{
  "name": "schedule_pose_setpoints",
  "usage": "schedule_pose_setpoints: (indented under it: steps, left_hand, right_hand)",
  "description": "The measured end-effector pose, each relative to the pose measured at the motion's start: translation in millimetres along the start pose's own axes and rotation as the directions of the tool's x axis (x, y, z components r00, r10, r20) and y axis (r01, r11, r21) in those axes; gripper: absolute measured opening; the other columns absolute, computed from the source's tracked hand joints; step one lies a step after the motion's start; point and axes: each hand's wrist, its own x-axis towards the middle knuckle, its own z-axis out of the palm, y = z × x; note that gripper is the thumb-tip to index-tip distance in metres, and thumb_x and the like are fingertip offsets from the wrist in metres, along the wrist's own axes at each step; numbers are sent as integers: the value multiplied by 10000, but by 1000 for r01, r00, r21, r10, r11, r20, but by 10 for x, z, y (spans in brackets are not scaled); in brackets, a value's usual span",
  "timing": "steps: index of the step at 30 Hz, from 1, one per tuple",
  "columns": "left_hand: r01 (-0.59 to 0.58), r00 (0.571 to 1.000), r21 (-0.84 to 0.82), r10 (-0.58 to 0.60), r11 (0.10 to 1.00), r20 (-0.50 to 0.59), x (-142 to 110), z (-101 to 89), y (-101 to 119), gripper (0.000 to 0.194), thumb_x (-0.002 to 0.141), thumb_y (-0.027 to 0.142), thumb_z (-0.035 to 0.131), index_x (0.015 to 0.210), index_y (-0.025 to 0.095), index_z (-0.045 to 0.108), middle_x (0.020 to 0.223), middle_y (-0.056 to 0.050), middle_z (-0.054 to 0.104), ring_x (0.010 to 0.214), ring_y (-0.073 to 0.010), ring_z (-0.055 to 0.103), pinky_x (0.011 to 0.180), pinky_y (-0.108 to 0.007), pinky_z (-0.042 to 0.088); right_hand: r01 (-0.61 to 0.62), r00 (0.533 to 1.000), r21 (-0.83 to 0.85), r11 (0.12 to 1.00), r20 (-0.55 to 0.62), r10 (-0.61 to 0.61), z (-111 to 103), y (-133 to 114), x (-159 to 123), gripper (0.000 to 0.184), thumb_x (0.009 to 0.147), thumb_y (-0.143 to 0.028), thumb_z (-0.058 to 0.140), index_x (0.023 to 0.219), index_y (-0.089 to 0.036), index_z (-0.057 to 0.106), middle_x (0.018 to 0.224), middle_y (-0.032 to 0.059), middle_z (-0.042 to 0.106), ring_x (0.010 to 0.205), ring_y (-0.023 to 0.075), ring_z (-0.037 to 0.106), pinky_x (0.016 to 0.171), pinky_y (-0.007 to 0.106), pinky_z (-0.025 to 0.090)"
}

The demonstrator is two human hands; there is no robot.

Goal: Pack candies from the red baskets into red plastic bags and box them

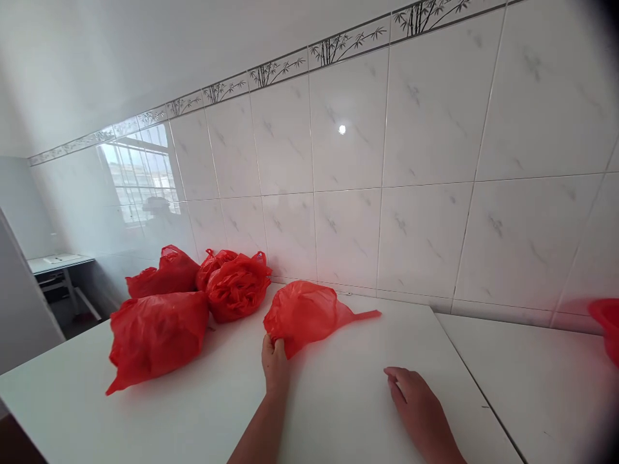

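One thin red bag, puffed and see-through in places, lies near the middle of the white tabletop, its narrow tail stretched out to the right. The left hand has the near left edge of it pinched between thumb and fingers. The right hand is well apart from it, fingers loosely bent, a narrow gap at the thumb – I can see nothing held there.

Plastic this thin asks for a gentle touch, I'd judge: a firm pinch with the pads rather than the nails, on gathered film rather than a single layer, so it neither slips nor tears. It looks swollen with air more than weight, though I can't tell what is inside. The right hand would do well to meet the plastic flat and slowly, since a quick push could send it sliding.

To the left, a full red bundle sits in front, with a slumped bundle behind and a crumpled bundle just beside the puffed one – these crowd that side most. The tiled wall limits reach at the back. Rightward runs a seam that might catch loose film, and beyond it a red plastic object, cut off by the edge of view.
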Motion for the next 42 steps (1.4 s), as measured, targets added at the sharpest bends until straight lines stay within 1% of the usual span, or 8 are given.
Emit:
schedule_pose_setpoints:
  steps: [5,9,15,22,24,28,32,42]
  left_hand:
    - [-8,996,-328,37,945,85,-155,25,119,172,819,331,422,871,200,519,814,-5,562,738,-147,534,649,-244,462]
    - [79,972,-419,23,905,234,-355,77,263,182,816,342,466,886,196,548,832,-11,580,760,-152,540,653,-246,454]
    - [309,866,-521,-8,796,500,-589,99,417,102,774,287,560,792,188,580,730,17,563,646,-107,494,607,-211,409]
    - [680,683,-509,-203,527,702,-568,155,373,178,739,351,641,782,178,635,750,-15,609,671,-125,552,601,-222,443]
    - [647,677,-503,-129,572,725,-534,136,367,245,740,399,645,840,175,651,789,-37,628,707,-144,572,633,-240,463]
    - [354,618,-328,44,876,785,-484,58,407,330,656,354,754,913,169,660,793,-47,644,717,-174,589,657,-272,475]
    - [305,633,-216,-27,928,774,-486,43,410,271,727,382,701,902,176,670,863,-54,668,821,-197,616,734,-289,487]
    - [675,687,-539,-162,505,708,-378,108,220,165,744,271,705,876,186,653,869,-15,657,783,-118,624,694,-211,511]
  right_hand:
    - [438,858,-183,880,-207,-470,120,-462,-119,292,848,-176,459,1087,-243,613,1039,81,651,977,250,612,820,430,531]
    - [517,816,-228,825,-160,-556,154,-759,-221,378,848,-142,459,1196,-250,559,1210,106,583,1057,266,583,826,428,535]
    - [280,908,-200,939,-262,-326,89,-589,-121,342,923,-255,389,1244,-204,498,1208,140,563,1071,268,568,788,422,537]
    - [-100,972,-296,950,-234,30,-55,-86,20,326,898,-434,393,820,-201,608,569,53,523,653,256,573,638,416,443]
    - [-164,973,-313,935,-209,101,-105,-51,27,328,874,-470,416,818,-199,592,558,43,522,632,247,567,641,404,431]
    - [-293,955,-343,892,-147,258,-173,-127,41,294,769,-490,544,834,-205,572,660,57,594,721,252,577,718,399,420]
    - [-326,939,-352,877,-14,343,-193,-198,43,182,731,-397,587,718,-217,564,641,53,585,716,243,566,671,364,413]
    - [-135,978,-221,966,128,166,-92,-191,-34,336,611,7,417,796,-203,602,896,43,620,933,214,532,754,296,441]
